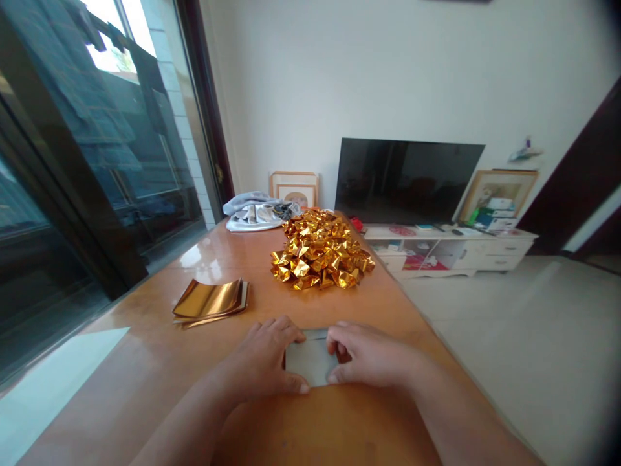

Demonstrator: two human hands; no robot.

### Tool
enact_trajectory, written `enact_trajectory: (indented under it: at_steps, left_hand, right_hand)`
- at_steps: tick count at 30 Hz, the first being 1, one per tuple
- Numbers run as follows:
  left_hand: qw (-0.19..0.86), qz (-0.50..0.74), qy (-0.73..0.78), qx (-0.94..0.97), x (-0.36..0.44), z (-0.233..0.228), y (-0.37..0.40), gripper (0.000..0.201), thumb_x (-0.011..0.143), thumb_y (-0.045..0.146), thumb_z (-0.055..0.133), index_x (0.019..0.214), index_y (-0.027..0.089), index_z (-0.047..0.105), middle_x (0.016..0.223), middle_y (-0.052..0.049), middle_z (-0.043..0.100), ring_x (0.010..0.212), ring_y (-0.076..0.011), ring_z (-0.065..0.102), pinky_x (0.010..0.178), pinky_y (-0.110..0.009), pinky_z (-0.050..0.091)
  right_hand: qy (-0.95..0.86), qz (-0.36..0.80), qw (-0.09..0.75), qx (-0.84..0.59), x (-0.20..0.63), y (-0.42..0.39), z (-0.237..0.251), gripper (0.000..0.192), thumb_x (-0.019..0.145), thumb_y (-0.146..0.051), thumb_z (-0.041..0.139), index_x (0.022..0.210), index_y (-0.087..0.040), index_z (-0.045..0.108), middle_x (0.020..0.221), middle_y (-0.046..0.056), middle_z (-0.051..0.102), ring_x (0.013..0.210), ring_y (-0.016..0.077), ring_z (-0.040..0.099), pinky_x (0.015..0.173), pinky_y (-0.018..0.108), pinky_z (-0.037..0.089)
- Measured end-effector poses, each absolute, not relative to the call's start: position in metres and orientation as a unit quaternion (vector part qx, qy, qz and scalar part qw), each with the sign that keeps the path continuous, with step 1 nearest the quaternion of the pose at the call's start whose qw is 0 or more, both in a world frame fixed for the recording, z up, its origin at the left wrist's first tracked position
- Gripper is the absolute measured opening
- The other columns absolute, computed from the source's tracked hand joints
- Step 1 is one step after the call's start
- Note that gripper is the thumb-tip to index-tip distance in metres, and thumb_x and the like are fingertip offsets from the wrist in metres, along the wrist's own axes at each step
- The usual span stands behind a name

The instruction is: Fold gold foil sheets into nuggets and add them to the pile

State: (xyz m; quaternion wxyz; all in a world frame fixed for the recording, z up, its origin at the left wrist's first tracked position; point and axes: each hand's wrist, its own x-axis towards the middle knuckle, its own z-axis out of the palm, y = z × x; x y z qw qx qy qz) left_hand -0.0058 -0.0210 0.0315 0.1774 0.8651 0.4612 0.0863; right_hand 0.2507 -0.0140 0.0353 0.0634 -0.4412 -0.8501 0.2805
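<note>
— Paper, is that what's under the hands?

— Looks like it: a small square sheet (310,359), pale side up, lying flat on the bench (145,362) near its front edge. The left hand (264,362) presses on its left side, thumb along the lower edge, fingers curled over the top corner. The right hand (366,356) does the same on the right side. Neither hand is clenched; both are bent loosely, pinning and pinching the sheet rather than lifting it.

— What's around it?

— Beyond it, toward the middle of the bench, sits a heap of folded gold foil pieces (320,252). Off to the left, well apart from the hands, lies a small stack of flat gold sheets (211,299), their edges curling up. At the far end there's a bundle of grey cloth (257,212), and past that a dark television (405,181) on a low white cabinet (466,249).

— Anything likely to go wrong?

— I'd say the sheet could skid. The bench is glossy, so uneven pressure from one hand might turn it and leave a crooked crease. Thin foil paper also tears or wrinkles if pinched hard at a corner. The curled stack looks light enough for a sleeve or a draught to scatter it.
</note>
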Motion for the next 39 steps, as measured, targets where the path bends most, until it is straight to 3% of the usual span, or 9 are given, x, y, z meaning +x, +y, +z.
enact_trajectory:
  at_steps: [6,10,14,18,23,26,30,34,39]
  left_hand:
    - [0.183,0.099,0.459,0.864,-0.007,0.029,-0.018,0.054,0.074,0.058,0.072,0.117,0.026,0.063,0.114,-0.006,0.061,0.106,-0.0279,0.056,0.087,-0.036,0.042]
    - [0.193,0.115,0.462,0.858,-0.007,0.029,-0.018,0.038,0.086,0.052,0.062,0.114,0.026,0.063,0.112,-0.005,0.062,0.097,-0.0241,0.058,0.081,-0.033,0.042]
    - [0.204,0.124,0.463,0.854,-0.006,0.030,-0.018,0.031,0.090,0.048,0.058,0.109,0.026,0.064,0.110,-0.004,0.062,0.097,-0.0232,0.058,0.080,-0.032,0.043]
    - [0.207,0.128,0.462,0.853,-0.005,0.030,-0.018,0.031,0.091,0.049,0.056,0.110,0.026,0.065,0.109,-0.004,0.063,0.095,-0.0221,0.058,0.079,-0.031,0.042]
    - [0.202,0.112,0.472,0.851,-0.004,0.035,-0.020,0.052,0.085,0.065,0.056,0.114,0.023,0.065,0.111,-0.007,0.063,0.093,-0.0238,0.058,0.074,-0.031,0.042]
    - [0.203,0.114,0.470,0.852,-0.003,0.039,-0.021,0.058,0.083,0.070,0.054,0.113,0.022,0.065,0.110,-0.008,0.064,0.093,-0.0240,0.059,0.076,-0.031,0.043]
    - [0.205,0.136,0.483,0.840,0.002,0.039,-0.020,0.044,0.095,0.058,0.042,0.099,0.023,0.069,0.099,-0.004,0.065,0.085,-0.0201,0.059,0.071,-0.029,0.040]
    - [0.178,0.148,0.496,0.837,0.008,0.034,-0.017,0.037,0.097,0.047,0.044,0.086,0.022,0.069,0.092,-0.004,0.065,0.081,-0.0178,0.059,0.068,-0.027,0.038]
    - [0.155,0.160,0.503,0.835,0.011,0.026,-0.013,0.034,0.096,0.043,0.047,0.082,0.021,0.067,0.088,-0.003,0.064,0.080,-0.0172,0.059,0.069,-0.026,0.038]
  right_hand:
    - [-0.845,0.290,0.094,-0.439,0.253,-0.007,0.030,0.033,0.075,-0.043,0.075,0.097,-0.023,0.062,0.090,0.000,0.062,0.075,0.0146,0.053,0.059,0.023,0.032]
    - [-0.827,0.298,0.140,-0.457,0.262,0.000,0.027,0.016,0.086,-0.028,0.062,0.101,-0.022,0.064,0.087,0.000,0.065,0.072,0.0137,0.054,0.060,0.023,0.035]
    - [-0.819,0.271,0.148,-0.483,0.270,0.001,0.031,0.032,0.079,-0.013,0.059,0.108,-0.025,0.065,0.083,-0.001,0.066,0.070,0.0139,0.055,0.061,0.022,0.035]
    - [-0.831,0.350,0.128,-0.412,0.266,-0.003,0.037,0.038,0.077,-0.024,0.069,0.114,-0.026,0.064,0.088,-0.002,0.066,0.073,0.0143,0.058,0.061,0.021,0.038]
    - [-0.835,0.373,0.128,-0.384,0.259,0.000,0.032,0.021,0.088,-0.037,0.061,0.098,-0.021,0.069,0.086,0.000,0.067,0.072,0.0134,0.057,0.064,0.022,0.040]
    - [-0.832,0.357,0.127,-0.406,0.256,0.003,0.024,0.026,0.093,-0.037,0.053,0.085,-0.018,0.068,0.076,0.000,0.065,0.066,0.0123,0.054,0.060,0.022,0.037]
    - [-0.824,0.342,0.124,-0.434,0.251,0.003,0.015,0.029,0.093,-0.038,0.053,0.078,-0.017,0.065,0.069,-0.002,0.062,0.061,0.0111,0.050,0.055,0.022,0.031]
    - [-0.812,0.316,0.147,-0.469,0.247,0.001,0.014,0.025,0.092,-0.039,0.055,0.083,-0.017,0.065,0.074,-0.001,0.064,0.063,0.0114,0.052,0.055,0.022,0.030]
    - [-0.791,0.177,0.244,-0.532,0.241,-0.011,0.033,0.018,0.088,-0.034,0.062,0.097,-0.019,0.063,0.087,0.001,0.064,0.073,0.0130,0.054,0.061,0.023,0.032]
